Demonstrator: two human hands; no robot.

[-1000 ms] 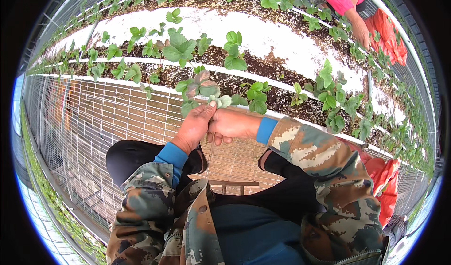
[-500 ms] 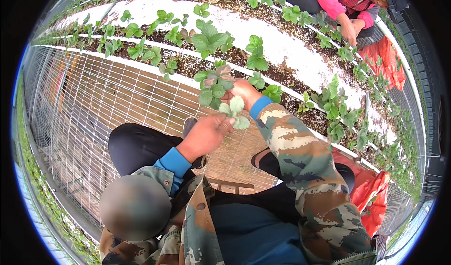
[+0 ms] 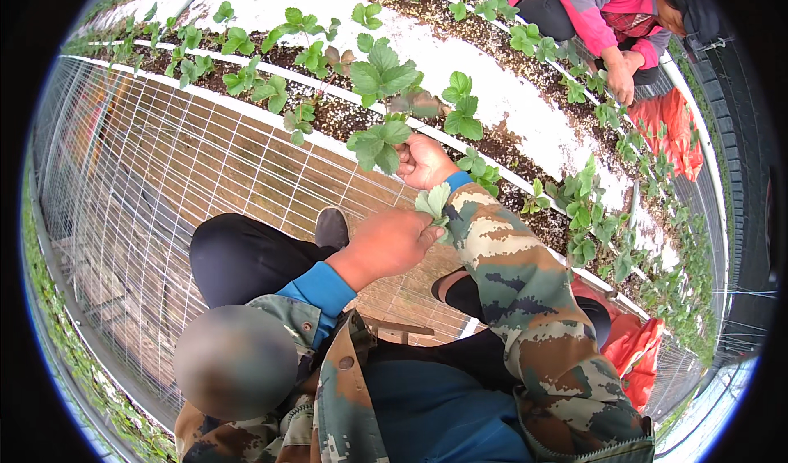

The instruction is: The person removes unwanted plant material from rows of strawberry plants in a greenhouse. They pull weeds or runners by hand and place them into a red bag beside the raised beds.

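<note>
With the left grip [image 3: 386,245], pinching a leaf [image 3: 432,201] between thumb and fingers — holding it apart from the bed [image 3: 484,77], just beside the right sleeve [image 3: 509,241]. With the right grip [image 3: 427,161], curling fingers in at the leaves of a plant [image 3: 380,145], right at the bed's near edge — can't tell from here whether clasping anything. And across the bed, spotting a co-worker [image 3: 603,16] bent low, close by a red bag [image 3: 669,130].

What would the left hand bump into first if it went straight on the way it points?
Apart from the pale green leaf it holds, the left hand would probably meet the right arm's camouflage sleeve first, though depth is unclear from this one view.
</note>
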